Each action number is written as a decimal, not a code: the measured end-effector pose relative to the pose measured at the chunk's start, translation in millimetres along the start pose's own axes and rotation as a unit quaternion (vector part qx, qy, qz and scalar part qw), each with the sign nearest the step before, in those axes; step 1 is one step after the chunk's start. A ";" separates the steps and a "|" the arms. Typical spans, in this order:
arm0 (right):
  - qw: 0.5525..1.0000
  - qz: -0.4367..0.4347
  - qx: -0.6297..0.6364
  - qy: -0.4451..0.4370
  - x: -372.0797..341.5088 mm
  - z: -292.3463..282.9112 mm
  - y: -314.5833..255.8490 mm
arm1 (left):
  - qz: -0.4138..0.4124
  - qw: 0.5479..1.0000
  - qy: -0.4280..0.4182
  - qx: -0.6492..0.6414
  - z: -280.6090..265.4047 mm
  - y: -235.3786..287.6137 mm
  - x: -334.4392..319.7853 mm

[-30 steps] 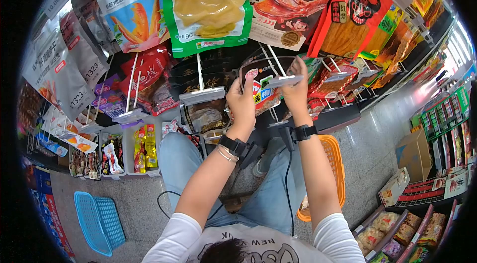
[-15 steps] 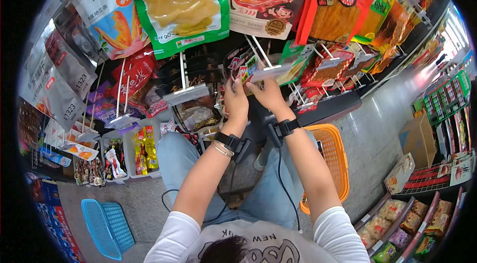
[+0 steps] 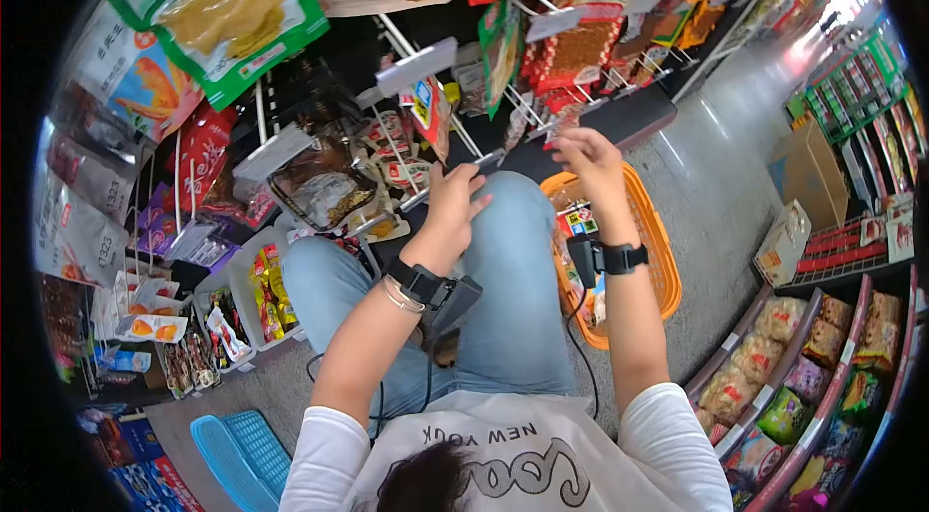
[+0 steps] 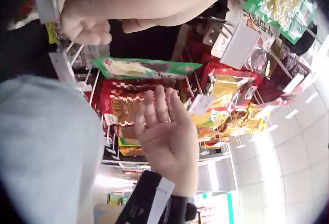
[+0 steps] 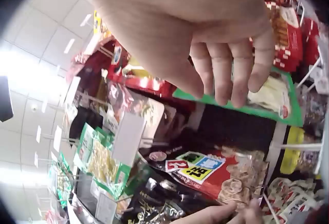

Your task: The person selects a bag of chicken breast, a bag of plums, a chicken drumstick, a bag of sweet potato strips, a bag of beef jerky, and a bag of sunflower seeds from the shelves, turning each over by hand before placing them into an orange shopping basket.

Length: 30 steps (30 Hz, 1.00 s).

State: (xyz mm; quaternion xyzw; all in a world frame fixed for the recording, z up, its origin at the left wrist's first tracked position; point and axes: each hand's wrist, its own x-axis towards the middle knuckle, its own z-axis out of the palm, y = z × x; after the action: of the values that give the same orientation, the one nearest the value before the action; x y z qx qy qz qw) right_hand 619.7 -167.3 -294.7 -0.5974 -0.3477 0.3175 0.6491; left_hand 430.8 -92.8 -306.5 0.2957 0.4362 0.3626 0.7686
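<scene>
A dark snack bag (image 5: 226,175) with a colourful label hangs on a rack hook, seen closely in the right wrist view. My left hand (image 3: 447,212) is just below that bag, its fingers loosely bent beside a lower hook's price tag (image 3: 484,164). In the right wrist view, its fingertips (image 5: 216,215) lie right at the bag's lower edge. My right hand (image 3: 592,168) is in the air above the orange basket (image 3: 668,265), fingers loosely bent and holding nothing. The left wrist view shows its palm (image 4: 169,136) in front of hanging packets.
Several snack bags hang overhead, among them a green-edged pouch (image 3: 290,38). Packets, one with a similar colourful label (image 3: 581,220), lie in the orange basket beside the right knee. A blue basket (image 3: 242,459) stands on the floor at left. Bins of packaged food (image 3: 774,367) line the right.
Both hands have left the front of the upper hook. The right moved rightward above the orange basket; the left dropped below the hanging bag. The head view has turned, and the right knee shifted.
</scene>
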 end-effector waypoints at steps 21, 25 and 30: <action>0.861 0.389 0.168 0.283 -116.8 -180.2 302.6 | 0.200 0.906 -0.168 0.333 103.7 -226.9 63.2; 0.835 0.393 0.203 0.327 -100.2 -185.2 354.5 | 0.020 0.921 -0.185 0.341 107.0 -230.8 64.1; 0.818 0.396 0.208 0.363 -71.5 -181.3 367.9 | 0.063 0.928 -0.215 0.298 102.5 -271.4 69.4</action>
State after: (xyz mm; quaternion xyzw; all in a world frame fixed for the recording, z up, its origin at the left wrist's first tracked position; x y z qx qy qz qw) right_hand 731.8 -295.9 -674.5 -0.6066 0.2539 0.3718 0.6553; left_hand 627.5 -202.9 -501.8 0.6086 0.3291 0.1914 0.6961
